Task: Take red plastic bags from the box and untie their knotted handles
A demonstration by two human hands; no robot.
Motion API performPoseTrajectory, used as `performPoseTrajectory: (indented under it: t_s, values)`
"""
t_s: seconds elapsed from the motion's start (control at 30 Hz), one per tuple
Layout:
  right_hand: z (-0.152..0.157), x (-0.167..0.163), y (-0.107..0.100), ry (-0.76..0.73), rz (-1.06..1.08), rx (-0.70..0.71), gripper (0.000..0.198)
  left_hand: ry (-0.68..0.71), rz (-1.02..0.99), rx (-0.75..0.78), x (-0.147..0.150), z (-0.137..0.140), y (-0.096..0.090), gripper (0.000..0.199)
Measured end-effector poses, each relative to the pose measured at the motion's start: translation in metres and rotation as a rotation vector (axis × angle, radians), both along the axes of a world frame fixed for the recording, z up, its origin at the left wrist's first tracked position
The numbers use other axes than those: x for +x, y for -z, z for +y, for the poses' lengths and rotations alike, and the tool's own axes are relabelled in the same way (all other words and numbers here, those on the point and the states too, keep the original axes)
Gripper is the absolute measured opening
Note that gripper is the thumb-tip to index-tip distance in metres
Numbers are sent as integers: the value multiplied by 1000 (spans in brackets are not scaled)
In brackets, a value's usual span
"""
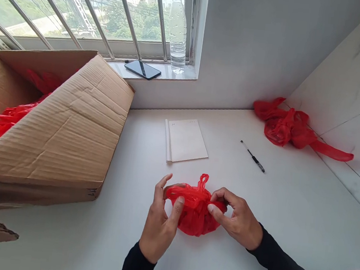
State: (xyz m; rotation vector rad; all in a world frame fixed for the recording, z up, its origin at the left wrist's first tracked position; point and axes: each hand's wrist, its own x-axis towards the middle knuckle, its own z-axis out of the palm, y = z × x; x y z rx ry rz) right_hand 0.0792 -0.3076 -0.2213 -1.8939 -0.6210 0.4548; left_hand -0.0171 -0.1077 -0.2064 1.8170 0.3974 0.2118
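Note:
A red plastic bag (197, 219), bunched into a rounded bundle with a small loop sticking up at its top, rests on the white table in front of me. My left hand (162, 222) grips its left side, the thumb on the near face and the fingers behind, partly hidden. On the right side, the thumb and forefinger of my right hand (236, 215) pinch a gathered part of the same bag. What the bag holds, if anything, cannot be made out.
An open cardboard box (83, 128) with red bags (23, 110) stands at left. Beyond my hands lie a notebook (187, 140) and a pen (253, 156). Another red bag (285, 125) lies at back right. The windowsill holds a phone (143, 69) and a water bottle (178, 35).

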Motion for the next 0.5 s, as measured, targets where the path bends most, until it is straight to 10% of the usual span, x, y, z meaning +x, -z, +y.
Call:
performPoseTrajectory:
  t_s: [0.2, 0.5]
  values:
    - [5, -4, -4, -11, -9, 41, 12, 98, 0, 265, -2, -15, 18, 83]
    - [-5, 2, -5, 148, 96, 129, 22, -112, -26, 425, -16, 12, 20, 50]
